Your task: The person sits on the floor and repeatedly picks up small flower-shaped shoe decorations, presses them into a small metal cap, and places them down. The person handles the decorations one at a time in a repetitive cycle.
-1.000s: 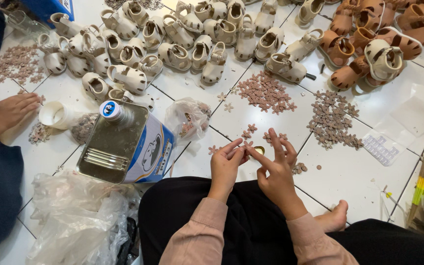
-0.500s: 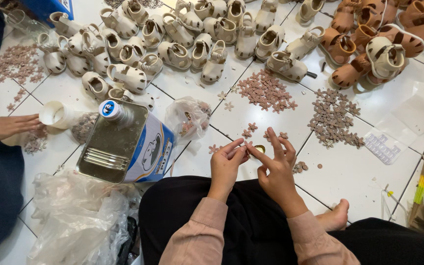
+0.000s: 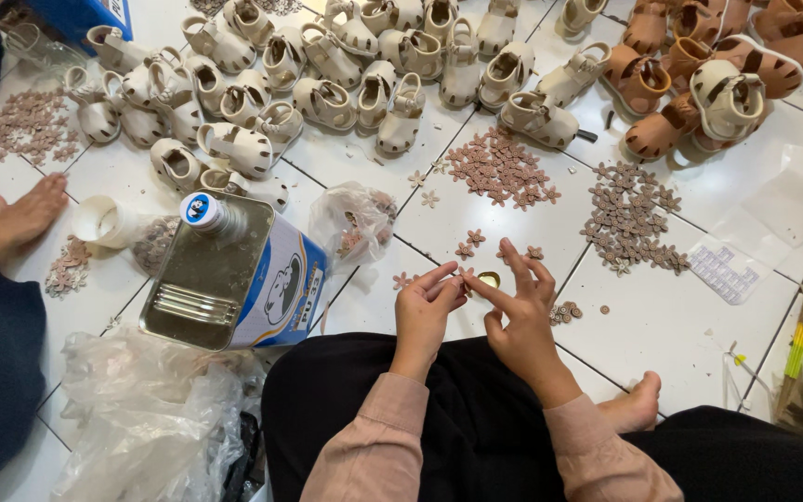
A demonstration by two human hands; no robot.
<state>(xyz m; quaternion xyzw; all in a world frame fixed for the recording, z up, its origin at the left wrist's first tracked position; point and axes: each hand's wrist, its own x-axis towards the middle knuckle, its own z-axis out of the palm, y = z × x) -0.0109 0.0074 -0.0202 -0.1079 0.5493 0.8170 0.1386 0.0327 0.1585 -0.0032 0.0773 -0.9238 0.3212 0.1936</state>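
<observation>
Gone from the white cup [image 3: 99, 221] since half a second ago: the co-worker's hand [image 3: 20, 216], now flat on the floor tile just left of it. Unchanged meanwhile, left hand [image 3: 427, 311] and right hand [image 3: 516, 302], fingertips meeting and pinching a tiny flower piece [image 3: 464, 276] just above the lap, beside a small gold-coloured bit [image 3: 489, 278]. Just left, a rectangular metal can [image 3: 234, 276], blue-and-white label on its side, round cap on top, contents hidden. Beside it, a clear plastic bag [image 3: 355, 223] of brownish flower pieces. Farther right, loose brown flower piles [image 3: 632, 214] and a clear blister sheet [image 3: 723, 271]. Along the top, rows of small cream sandals [image 3: 327, 74].
</observation>
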